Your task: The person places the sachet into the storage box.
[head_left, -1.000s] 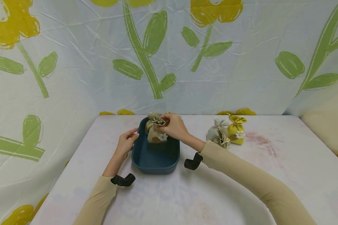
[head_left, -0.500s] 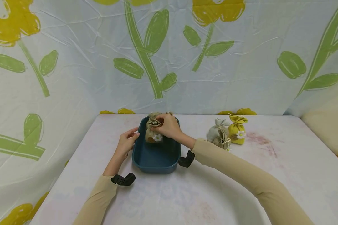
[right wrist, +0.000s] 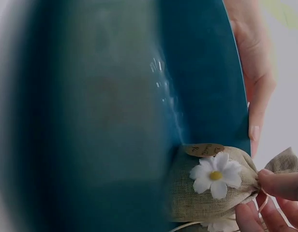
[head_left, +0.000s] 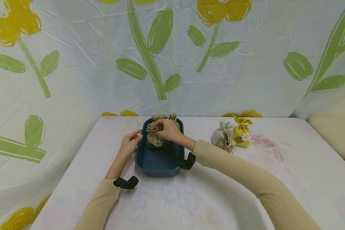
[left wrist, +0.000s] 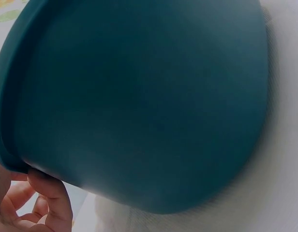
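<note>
My right hand (head_left: 167,130) pinches the gathered neck of a beige linen drawstring pouch (head_left: 156,141) inside a dark blue rectangular bin (head_left: 159,172). A white daisy (right wrist: 216,176) and a small brown tag (right wrist: 204,150) decorate the pouch, and its thin cord hangs by the fingers in the right wrist view. My left hand (head_left: 129,144) touches the bin's left side at the rim, its fingers outside the wall. Behind the held pouch, further beige pouches stand at the bin's far end, one with its gathered top (head_left: 172,117) showing, partly hidden by my right hand.
On the table (head_left: 207,198), right of the bin, stand a yellow pouch (head_left: 241,134) with a daisy, a pale grey pouch (head_left: 217,136) and a brownish one (head_left: 227,142) close together. A flower-printed cloth (head_left: 103,48) hangs behind the table.
My right hand has moved left and slightly lower with the pouch inside the bin, uncovering more of the pouches behind. My left hand stays at the rim.
</note>
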